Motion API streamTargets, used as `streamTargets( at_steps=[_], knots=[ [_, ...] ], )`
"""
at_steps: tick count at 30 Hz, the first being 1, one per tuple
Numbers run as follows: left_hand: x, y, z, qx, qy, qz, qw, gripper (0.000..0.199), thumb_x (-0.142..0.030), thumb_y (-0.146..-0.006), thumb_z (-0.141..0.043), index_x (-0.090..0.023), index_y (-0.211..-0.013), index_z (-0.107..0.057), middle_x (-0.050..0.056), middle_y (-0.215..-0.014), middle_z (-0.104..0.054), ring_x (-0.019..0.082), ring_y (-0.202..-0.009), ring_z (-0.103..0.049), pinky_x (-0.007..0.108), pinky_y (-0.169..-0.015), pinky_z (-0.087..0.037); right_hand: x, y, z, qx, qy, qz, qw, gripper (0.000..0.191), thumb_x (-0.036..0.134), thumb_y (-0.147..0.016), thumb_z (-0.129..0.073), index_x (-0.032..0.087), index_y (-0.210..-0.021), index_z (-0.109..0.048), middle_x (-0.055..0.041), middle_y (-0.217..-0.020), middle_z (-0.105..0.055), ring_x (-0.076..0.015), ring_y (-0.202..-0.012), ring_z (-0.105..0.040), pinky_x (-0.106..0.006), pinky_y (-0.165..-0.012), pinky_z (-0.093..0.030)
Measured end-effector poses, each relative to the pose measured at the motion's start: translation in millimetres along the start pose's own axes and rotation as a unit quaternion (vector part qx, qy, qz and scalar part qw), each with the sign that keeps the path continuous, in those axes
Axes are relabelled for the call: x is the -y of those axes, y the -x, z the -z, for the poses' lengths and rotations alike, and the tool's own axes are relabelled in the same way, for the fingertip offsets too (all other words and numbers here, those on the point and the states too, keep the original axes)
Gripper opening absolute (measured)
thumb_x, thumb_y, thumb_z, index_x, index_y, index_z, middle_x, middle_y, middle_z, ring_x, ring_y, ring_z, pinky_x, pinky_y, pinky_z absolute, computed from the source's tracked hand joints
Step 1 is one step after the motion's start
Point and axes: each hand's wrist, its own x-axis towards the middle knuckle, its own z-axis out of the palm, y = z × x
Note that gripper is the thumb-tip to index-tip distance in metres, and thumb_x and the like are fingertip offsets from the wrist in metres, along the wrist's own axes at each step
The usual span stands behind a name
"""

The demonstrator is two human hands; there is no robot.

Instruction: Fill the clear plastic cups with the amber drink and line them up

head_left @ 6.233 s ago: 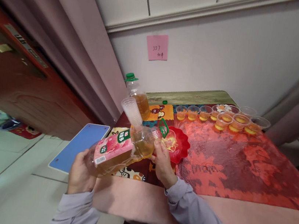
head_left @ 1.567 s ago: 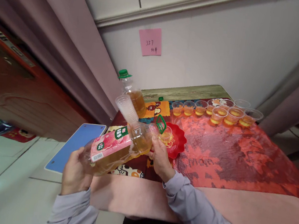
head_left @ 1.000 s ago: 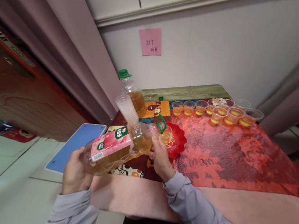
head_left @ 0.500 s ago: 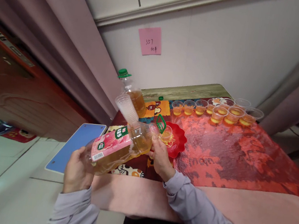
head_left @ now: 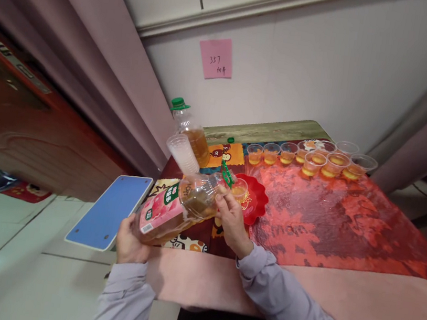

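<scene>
A large clear juice bottle [head_left: 165,207] with a pink label lies tilted in both my hands, its neck pointing right and slightly up. My left hand [head_left: 132,241] is closed around the base. Fingers of my right hand [head_left: 231,222] grip the neck, and a green ring handle [head_left: 228,173] sticks up beside them. Just past the neck, a clear plastic cup [head_left: 239,190] stands on a red scalloped plate [head_left: 260,202]. My fingers hide the bottle's mouth. Yellowish juice shows inside the bottle.
Behind the bottle are a tilted stack of clear cups [head_left: 182,154] and a second, green-capped bottle [head_left: 198,146]. Several cups of juice [head_left: 313,166] stand along the table's back. A loose green cap [head_left: 231,140] lies near the wall. A blue-topped stool [head_left: 108,214] is left.
My left hand has shifted right and slightly up with the bottle's base. The bottle has rolled, and its green ring handle has swung round. My right hand stays nearly in place.
</scene>
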Motion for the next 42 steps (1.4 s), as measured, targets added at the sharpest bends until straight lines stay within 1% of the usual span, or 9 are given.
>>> streamTargets(
  at_steps=[4, 10, 19, 23, 26, 28, 31, 35, 42],
  knots=[
    [19, -3, 4.6, 0.042, 0.048, 0.031, 0.998, 0.039, -0.043, -0.098, -0.06, -0.016, -0.114, -0.083, 0.013, -0.114, -0.085, 0.034, -0.12, -0.077, 0.052, -0.111, -0.058, 11, -2, 2, 0.034, 0.044, 0.048, 0.997, 0.06, 0.07, -0.093, -0.074, 0.026, -0.133, -0.076, -0.0091, -0.138, -0.077, -0.0311, -0.125, -0.073, -0.045, -0.103, -0.064],
    [43, -5, 15.9, 0.122, 0.102, 0.044, 0.986, 0.048, -0.053, -0.098, -0.069, -0.018, -0.128, -0.08, 0.017, -0.136, -0.079, 0.04, -0.144, -0.062, 0.06, -0.119, -0.05, 33, -3, -10, 0.092, 0.172, 0.105, 0.975, 0.041, 0.063, -0.099, -0.07, 0.026, -0.117, -0.078, -0.0064, -0.108, -0.08, -0.0269, -0.102, -0.074, -0.042, -0.093, -0.065],
    [46, -3, 27.2, 0.181, 0.141, 0.065, 0.971, 0.068, -0.052, -0.084, -0.082, -0.018, -0.142, -0.074, 0.022, -0.148, -0.071, 0.049, -0.145, -0.059, 0.069, -0.117, -0.048, 38, 1, -32, 0.141, 0.24, 0.112, 0.954, 0.052, 0.055, -0.097, -0.075, 0.027, -0.14, -0.071, -0.0116, -0.135, -0.074, -0.0282, -0.115, -0.075, -0.032, -0.072, -0.068],
    [46, -8, 29.7, 0.172, 0.156, 0.078, 0.97, 0.059, -0.045, -0.083, -0.081, -0.018, -0.136, -0.077, 0.02, -0.14, -0.076, 0.047, -0.139, -0.064, 0.067, -0.115, -0.05, 43, -4, -22, 0.179, 0.221, 0.083, 0.955, 0.081, 0.059, -0.087, -0.085, 0.03, -0.158, -0.06, -0.0132, -0.16, -0.061, -0.0349, -0.135, -0.069, -0.043, -0.09, -0.071],
    [48, -13, 32.0, 0.145, 0.164, 0.079, 0.973, 0.048, -0.041, -0.085, -0.079, -0.018, -0.127, -0.08, 0.017, -0.129, -0.081, 0.044, -0.132, -0.069, 0.064, -0.113, -0.052, 61, -24, 9, 0.145, 0.277, 0.113, 0.943, 0.077, 0.065, -0.088, -0.082, 0.027, -0.153, -0.065, -0.0155, -0.155, -0.066, -0.0365, -0.132, -0.071, -0.055, -0.106, -0.064],
    [50, -17, 32.4, 0.132, 0.169, 0.082, 0.973, 0.044, -0.04, -0.085, -0.078, -0.016, -0.121, -0.081, 0.017, -0.121, -0.083, 0.041, -0.125, -0.073, 0.062, -0.112, -0.053, 78, -44, 37, 0.111, 0.374, 0.161, 0.907, 0.07, 0.067, -0.093, -0.075, 0.024, -0.148, -0.069, -0.0167, -0.145, -0.073, -0.0372, -0.13, -0.071, -0.06, -0.112, -0.059],
    [51, -20, 32.3, 0.132, 0.178, 0.085, 0.972, 0.042, -0.04, -0.085, -0.077, -0.015, -0.119, -0.08, 0.015, -0.117, -0.083, 0.037, -0.117, -0.076, 0.06, -0.11, -0.054, 99, -71, 76, 0.096, 0.567, 0.232, 0.784, 0.07, 0.068, -0.095, -0.071, 0.02, -0.146, -0.07, -0.0214, -0.151, -0.067, -0.0407, -0.141, -0.064, -0.063, -0.121, -0.049],
    [53, -24, 33.0, 0.114, 0.181, 0.069, 0.974, 0.037, -0.038, -0.084, -0.078, -0.017, -0.114, -0.081, 0.012, -0.11, -0.084, 0.034, -0.111, -0.077, 0.056, -0.108, -0.055, 99, -84, 97, 0.146, 0.724, 0.19, 0.646, 0.077, 0.071, -0.093, -0.073, 0.017, -0.148, -0.069, -0.026, -0.166, -0.053, -0.0462, -0.154, -0.05, -0.071, -0.127, -0.036],
    [52, -24, 33.4, 0.101, 0.175, 0.062, 0.977, 0.034, -0.037, -0.084, -0.077, -0.019, -0.112, -0.082, 0.014, -0.115, -0.083, 0.036, -0.119, -0.075, 0.057, -0.11, -0.054, 75, -77, 77, 0.167, 0.799, 0.125, 0.564, 0.083, 0.072, -0.087, -0.079, 0.012, -0.143, -0.071, -0.0289, -0.175, -0.04, -0.049, -0.163, -0.035, -0.079, -0.13, -0.017]
  ],
)
